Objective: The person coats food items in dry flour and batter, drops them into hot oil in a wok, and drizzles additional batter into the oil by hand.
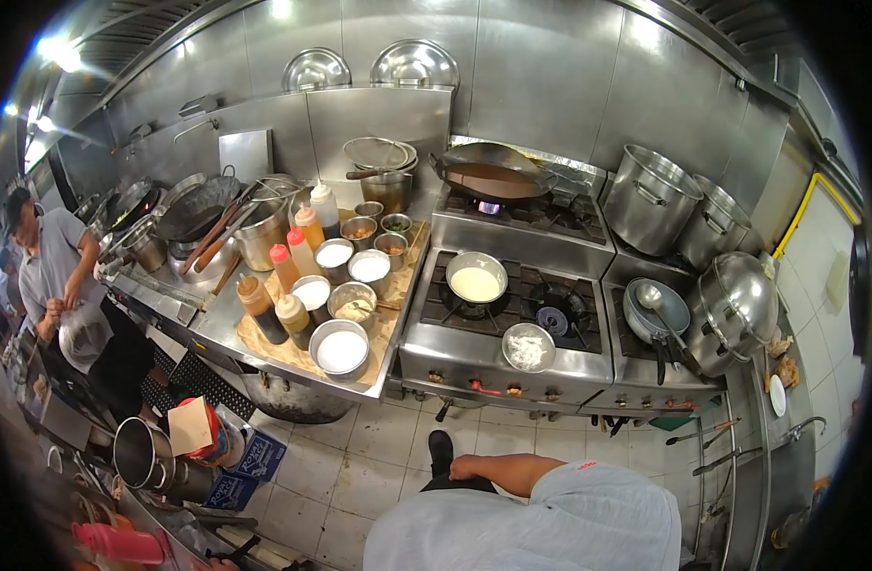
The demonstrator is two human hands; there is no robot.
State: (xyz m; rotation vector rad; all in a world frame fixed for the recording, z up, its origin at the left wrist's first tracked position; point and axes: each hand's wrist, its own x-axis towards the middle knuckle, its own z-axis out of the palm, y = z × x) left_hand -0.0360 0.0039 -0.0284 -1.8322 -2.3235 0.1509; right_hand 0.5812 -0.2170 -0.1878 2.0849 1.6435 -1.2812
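My right hand is low in front of my body, beside my dark trouser leg, with its fingers curled in. What it may hold is hidden. My left hand does not show. Ahead on the stove, a metal bowl with white shreds rests at the front edge. Behind it, a round pan of pale yellow liquid sits over a front burner. At the back, a wide wok of brown sauce stands above a lit blue flame. My hand touches none of these vessels.
Left of the stove, a steel counter holds sauce bottles and containers of white contents. Tall stockpots and a pan with a ladle stand right. A co-worker holds a clear plastic bag at far left. Blue boxes lie on the floor.
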